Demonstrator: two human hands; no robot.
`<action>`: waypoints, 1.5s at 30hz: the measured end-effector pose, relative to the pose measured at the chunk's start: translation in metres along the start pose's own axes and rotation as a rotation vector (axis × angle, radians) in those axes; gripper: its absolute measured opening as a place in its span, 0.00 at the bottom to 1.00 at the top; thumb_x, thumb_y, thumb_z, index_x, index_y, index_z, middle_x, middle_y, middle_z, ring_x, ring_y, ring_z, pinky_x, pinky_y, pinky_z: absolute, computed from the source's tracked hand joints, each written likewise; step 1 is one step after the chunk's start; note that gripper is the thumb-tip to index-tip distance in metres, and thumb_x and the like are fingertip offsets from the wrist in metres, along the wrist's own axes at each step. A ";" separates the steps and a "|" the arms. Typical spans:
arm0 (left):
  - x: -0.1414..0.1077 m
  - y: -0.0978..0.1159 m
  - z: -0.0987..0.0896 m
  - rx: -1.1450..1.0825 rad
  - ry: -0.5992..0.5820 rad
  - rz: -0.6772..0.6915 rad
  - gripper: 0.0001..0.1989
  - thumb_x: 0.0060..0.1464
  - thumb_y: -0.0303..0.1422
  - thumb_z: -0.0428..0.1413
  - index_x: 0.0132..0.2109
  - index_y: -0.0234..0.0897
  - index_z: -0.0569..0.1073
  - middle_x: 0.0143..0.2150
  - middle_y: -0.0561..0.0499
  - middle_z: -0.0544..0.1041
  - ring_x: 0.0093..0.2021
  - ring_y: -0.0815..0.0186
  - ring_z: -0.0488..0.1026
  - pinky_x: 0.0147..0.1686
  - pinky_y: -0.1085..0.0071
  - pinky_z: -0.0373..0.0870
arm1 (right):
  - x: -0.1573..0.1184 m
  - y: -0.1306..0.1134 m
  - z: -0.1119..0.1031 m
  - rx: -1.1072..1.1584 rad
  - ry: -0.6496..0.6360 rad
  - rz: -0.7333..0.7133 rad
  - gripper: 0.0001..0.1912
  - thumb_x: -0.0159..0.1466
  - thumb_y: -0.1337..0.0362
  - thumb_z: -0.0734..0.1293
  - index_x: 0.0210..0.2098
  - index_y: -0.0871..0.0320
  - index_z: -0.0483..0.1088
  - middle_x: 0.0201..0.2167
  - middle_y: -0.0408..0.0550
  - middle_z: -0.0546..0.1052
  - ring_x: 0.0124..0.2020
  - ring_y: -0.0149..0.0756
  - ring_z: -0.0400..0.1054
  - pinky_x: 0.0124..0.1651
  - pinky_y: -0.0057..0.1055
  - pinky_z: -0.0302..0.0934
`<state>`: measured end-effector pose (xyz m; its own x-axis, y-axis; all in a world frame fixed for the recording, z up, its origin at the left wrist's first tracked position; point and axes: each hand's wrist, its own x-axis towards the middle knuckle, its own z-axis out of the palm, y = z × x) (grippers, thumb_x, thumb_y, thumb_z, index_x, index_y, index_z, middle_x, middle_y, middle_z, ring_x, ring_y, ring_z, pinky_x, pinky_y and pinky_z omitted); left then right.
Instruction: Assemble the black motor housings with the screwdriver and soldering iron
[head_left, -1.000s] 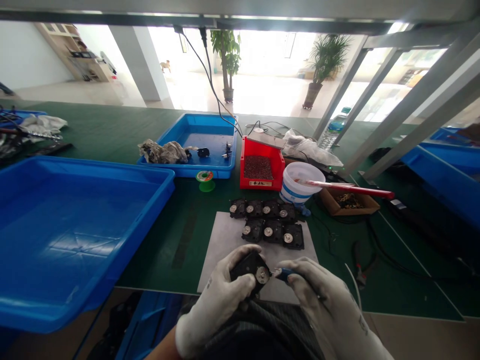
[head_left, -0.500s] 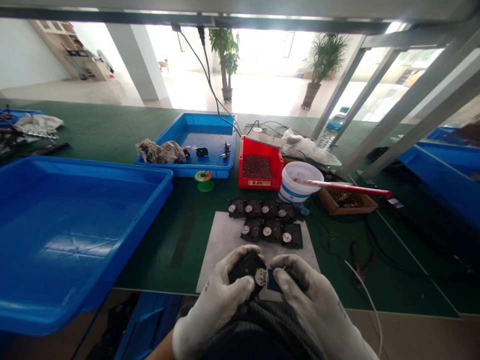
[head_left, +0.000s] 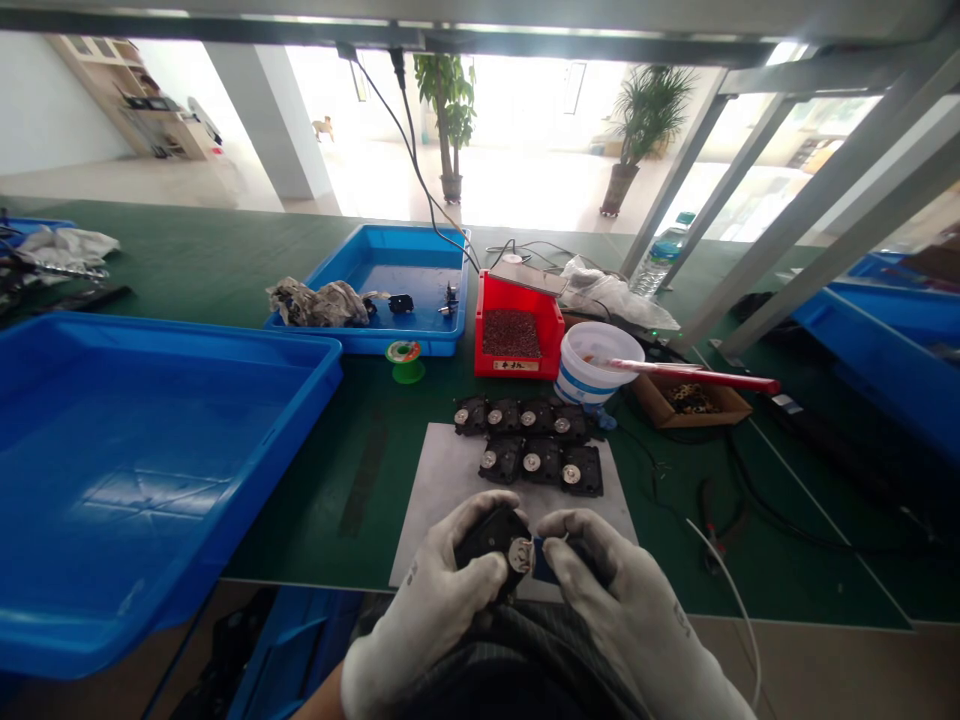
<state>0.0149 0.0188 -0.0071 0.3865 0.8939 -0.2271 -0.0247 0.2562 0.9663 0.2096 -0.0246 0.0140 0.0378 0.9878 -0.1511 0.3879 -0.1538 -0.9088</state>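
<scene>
My left hand [head_left: 442,590], in a white glove, is closed round a black part [head_left: 487,542] that carries a round silver disc [head_left: 520,555]. Just to its right, my right hand [head_left: 615,590], gloved too, has its fingers pinched together beside the disc; a dark blue piece [head_left: 545,562] shows between the hands, and what these fingers hold is too hidden to name. Beyond the hands, several similar black parts [head_left: 541,462] with silver discs lie in two rows on and at the far edge of a grey sheet [head_left: 427,490].
A large blue tray [head_left: 300,400] is at the left, a smaller blue tray [head_left: 375,345] behind. Nearby are a green spool [head_left: 406,370], a red bin [head_left: 517,368], a white bucket [head_left: 592,372], a cardboard box [head_left: 705,415], pliers [head_left: 712,540] and a white cable [head_left: 739,590].
The whole view has shifted very slightly. Both hands keep nearly the same pose around the black part.
</scene>
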 end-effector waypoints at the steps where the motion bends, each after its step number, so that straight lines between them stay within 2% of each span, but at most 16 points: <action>1: 0.000 -0.001 0.000 0.002 0.004 -0.004 0.25 0.50 0.29 0.58 0.57 0.39 0.76 0.54 0.46 0.82 0.55 0.51 0.78 0.52 0.65 0.75 | 0.000 0.000 0.000 -0.007 -0.002 0.004 0.09 0.72 0.58 0.64 0.44 0.55 0.74 0.35 0.45 0.82 0.35 0.34 0.76 0.39 0.24 0.69; 10: -0.001 -0.001 0.001 -0.003 -0.004 -0.004 0.24 0.52 0.30 0.59 0.58 0.38 0.76 0.54 0.46 0.83 0.56 0.52 0.78 0.54 0.65 0.74 | -0.001 0.003 0.003 -0.038 0.034 -0.055 0.11 0.71 0.56 0.64 0.41 0.54 0.74 0.31 0.43 0.79 0.30 0.32 0.74 0.36 0.23 0.68; 14: 0.000 -0.002 0.000 0.002 -0.006 -0.018 0.25 0.51 0.33 0.60 0.58 0.37 0.76 0.53 0.45 0.83 0.55 0.51 0.78 0.52 0.65 0.75 | 0.001 0.002 0.003 -0.029 0.021 -0.059 0.10 0.70 0.56 0.64 0.40 0.54 0.74 0.29 0.43 0.80 0.29 0.32 0.74 0.34 0.23 0.68; 21: 0.010 -0.017 -0.007 0.043 0.008 0.012 0.27 0.50 0.37 0.62 0.58 0.36 0.77 0.52 0.43 0.83 0.54 0.49 0.78 0.52 0.63 0.75 | 0.004 0.002 0.007 -0.067 0.040 -0.049 0.11 0.70 0.57 0.63 0.41 0.54 0.75 0.31 0.44 0.82 0.31 0.33 0.76 0.36 0.24 0.68; 24: 0.015 -0.024 -0.008 0.002 -0.011 -0.037 0.29 0.50 0.39 0.62 0.59 0.36 0.75 0.54 0.42 0.82 0.53 0.48 0.78 0.49 0.63 0.77 | 0.008 0.005 0.011 -0.084 0.042 -0.054 0.10 0.70 0.58 0.63 0.42 0.54 0.75 0.33 0.45 0.83 0.32 0.34 0.77 0.37 0.24 0.69; 29: 0.017 -0.032 -0.009 -0.063 -0.011 -0.089 0.29 0.51 0.40 0.64 0.59 0.37 0.75 0.54 0.41 0.81 0.55 0.48 0.78 0.51 0.61 0.77 | 0.011 0.008 0.014 -0.039 0.011 -0.035 0.10 0.71 0.59 0.63 0.42 0.54 0.76 0.33 0.45 0.83 0.34 0.35 0.78 0.37 0.23 0.69; 36: 0.015 -0.031 -0.009 -0.093 0.013 -0.081 0.27 0.50 0.39 0.65 0.57 0.36 0.76 0.53 0.42 0.82 0.52 0.50 0.79 0.46 0.65 0.77 | 0.014 0.006 0.016 -0.103 0.016 -0.051 0.08 0.69 0.60 0.64 0.40 0.54 0.75 0.31 0.44 0.83 0.31 0.35 0.78 0.33 0.23 0.68; 45: 0.013 -0.027 -0.009 -0.097 -0.002 -0.099 0.27 0.52 0.39 0.64 0.58 0.37 0.76 0.55 0.42 0.81 0.52 0.50 0.78 0.47 0.64 0.77 | 0.016 0.005 0.016 -0.001 -0.024 -0.022 0.06 0.67 0.60 0.66 0.41 0.53 0.73 0.33 0.44 0.83 0.33 0.35 0.79 0.33 0.22 0.69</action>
<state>0.0121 0.0273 -0.0377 0.3928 0.8621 -0.3202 -0.0751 0.3771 0.9231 0.1971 -0.0099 0.0002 0.0074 0.9901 -0.1403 0.3897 -0.1321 -0.9114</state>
